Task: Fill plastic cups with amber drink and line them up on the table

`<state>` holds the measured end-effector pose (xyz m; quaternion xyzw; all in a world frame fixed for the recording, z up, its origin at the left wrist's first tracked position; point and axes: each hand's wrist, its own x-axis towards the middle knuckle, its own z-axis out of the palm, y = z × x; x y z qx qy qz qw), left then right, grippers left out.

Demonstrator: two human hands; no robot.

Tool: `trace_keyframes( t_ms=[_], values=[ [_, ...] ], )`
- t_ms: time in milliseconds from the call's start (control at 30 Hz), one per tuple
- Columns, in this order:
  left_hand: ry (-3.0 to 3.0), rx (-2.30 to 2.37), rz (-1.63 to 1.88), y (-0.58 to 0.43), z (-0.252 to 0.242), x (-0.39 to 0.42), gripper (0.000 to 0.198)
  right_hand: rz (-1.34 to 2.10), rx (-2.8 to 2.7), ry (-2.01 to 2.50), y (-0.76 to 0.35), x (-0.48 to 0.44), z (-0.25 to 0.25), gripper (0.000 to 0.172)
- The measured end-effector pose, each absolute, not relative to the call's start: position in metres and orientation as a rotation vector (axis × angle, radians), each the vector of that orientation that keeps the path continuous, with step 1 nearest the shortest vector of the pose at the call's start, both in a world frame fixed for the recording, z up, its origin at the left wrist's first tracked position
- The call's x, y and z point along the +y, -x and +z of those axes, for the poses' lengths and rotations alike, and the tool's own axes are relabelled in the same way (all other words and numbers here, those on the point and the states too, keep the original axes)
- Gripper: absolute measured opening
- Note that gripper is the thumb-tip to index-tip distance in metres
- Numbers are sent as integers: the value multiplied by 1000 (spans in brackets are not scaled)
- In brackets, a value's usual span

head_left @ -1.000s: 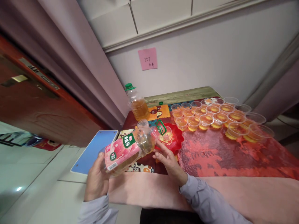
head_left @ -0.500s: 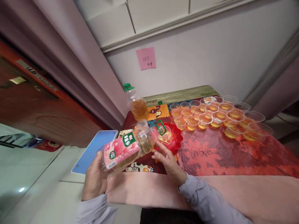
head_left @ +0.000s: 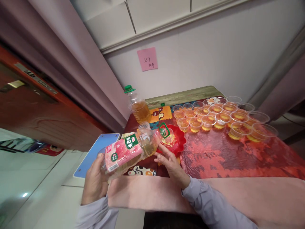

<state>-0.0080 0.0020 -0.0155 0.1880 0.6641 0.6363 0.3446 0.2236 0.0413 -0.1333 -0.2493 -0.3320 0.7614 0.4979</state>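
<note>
Over the table [head_left: 221,159], near left, your left hand [head_left: 95,181] grips a clear, pink-labelled bottle [head_left: 126,152] by its base, tipped sideways with pale liquid [head_left: 149,148] inside. Your right hand [head_left: 172,165], fingers loosely spread, is at its neck.

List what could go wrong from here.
The bottle is tilted, neck toward the red plate; a spill might land around it. The left grip holds the bottle near its base, so the neck end could dip. The cups stand close together, many partly filled; a bump might slop several.
</note>
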Motion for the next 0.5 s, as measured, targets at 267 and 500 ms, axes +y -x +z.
trace_keyframes(
  t_ms=[267, 500],
  values=[
    [-545, 1778, 1618, 10, -9, 2, 50, 1867, -791, 606, -225, 42, -129, 82],
    [-566, 1800, 1603, 12, -9, 2, 55, 1871, -788, 603, -224, 42, -130, 86]
  ],
)
